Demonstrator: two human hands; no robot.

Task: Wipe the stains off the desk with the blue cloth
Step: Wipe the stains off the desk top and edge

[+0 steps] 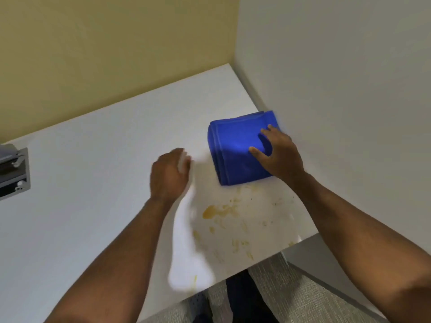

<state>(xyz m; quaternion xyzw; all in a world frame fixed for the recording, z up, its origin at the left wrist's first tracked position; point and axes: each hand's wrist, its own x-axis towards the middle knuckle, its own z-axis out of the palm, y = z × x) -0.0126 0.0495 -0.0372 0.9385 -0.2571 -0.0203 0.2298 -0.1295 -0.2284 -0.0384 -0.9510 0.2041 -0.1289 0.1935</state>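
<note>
A folded blue cloth (235, 148) lies on the white desk (93, 183) near the right wall. My right hand (277, 155) rests on the cloth's right side, with fingers curled into the fabric and gripping it. Yellow-brown stains (219, 212) spread over the desk just in front of the cloth, down to the front edge. My left hand (168, 173) hovers over the desk to the left of the cloth, blurred, fingers loosely curled, holding nothing that I can see.
A grey metal fitting (14, 173) sits at the desk's left edge. A yellow wall runs behind the desk and a white wall (338, 89) closes the right side. Grey carpet (291, 299) and dark shoes show below the front edge.
</note>
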